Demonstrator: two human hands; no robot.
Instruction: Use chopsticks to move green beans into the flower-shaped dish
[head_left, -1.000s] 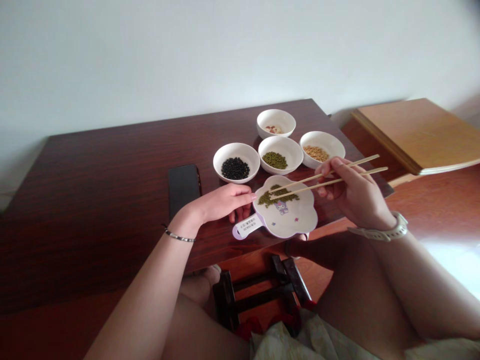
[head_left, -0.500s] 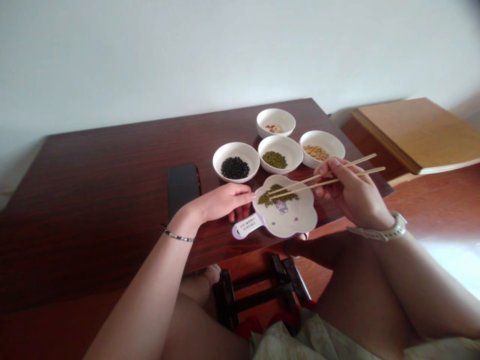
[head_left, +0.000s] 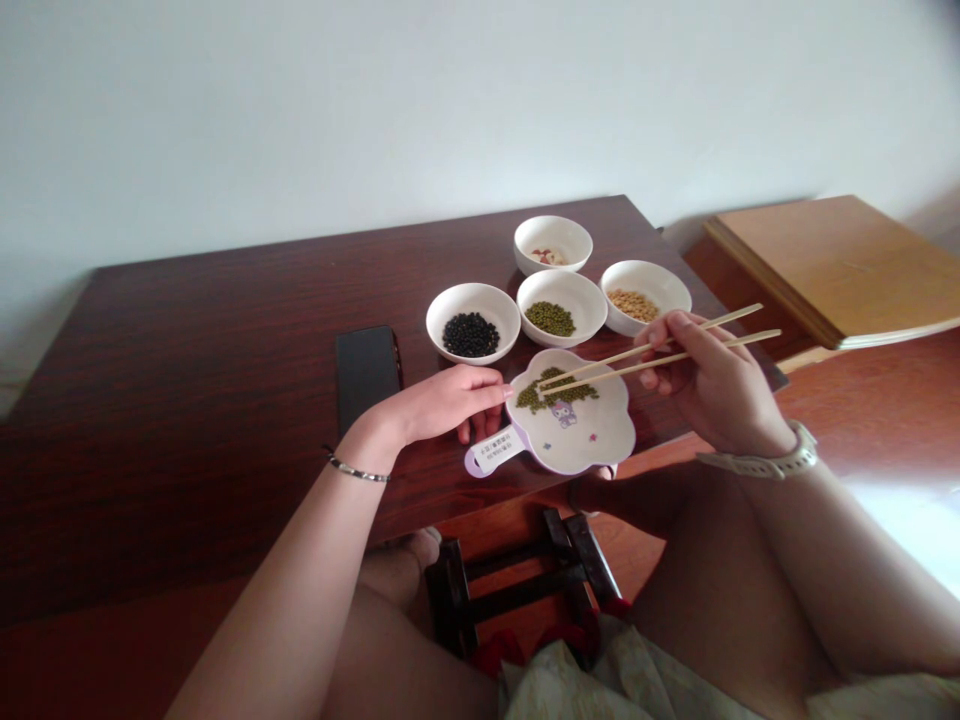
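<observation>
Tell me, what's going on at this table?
A person's right hand holds a pair of chopsticks with their tips at the green beans in a flower-shaped dish; whether they grip a bean is too small to tell. The left hand is at the dish's rim. Beyond the dish stand four white bowls, holding black beans, more green beans, tan beans and, farthest back, some reddish and pale pieces.

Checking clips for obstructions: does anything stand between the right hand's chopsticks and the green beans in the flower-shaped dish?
Nothing visible does: the right hand holds the chopsticks across the dish, tips at the green beans.
</observation>
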